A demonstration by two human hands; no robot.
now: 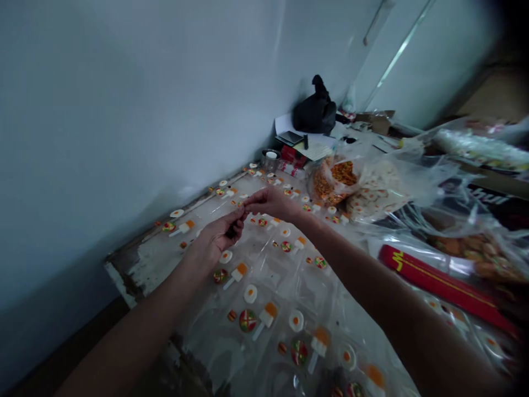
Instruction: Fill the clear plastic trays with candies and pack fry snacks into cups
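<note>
My left hand (221, 234) is closed, its fingers curled over something dark and small that I cannot make out. At its fingertips my right hand (270, 203) is pinched, and whatever lies between those fingers is hidden. Both hands are above a table covered with clear plastic trays (275, 273). Small toy foods lie in groups across the trays: a fried egg (250, 294), an orange and white popsicle (266, 317), a round pizza-like piece (248, 320) and a tiny burger (232, 315) make up one group near the front.
To the right stand a plastic bag of small orange pieces (344, 173) and a bag of fried-egg pieces (374, 197). Beyond my hands are a metal tin (270, 158) and a black bag (314, 113). A long red packet (438, 281) lies at right. A pale wall (136, 99) borders the table.
</note>
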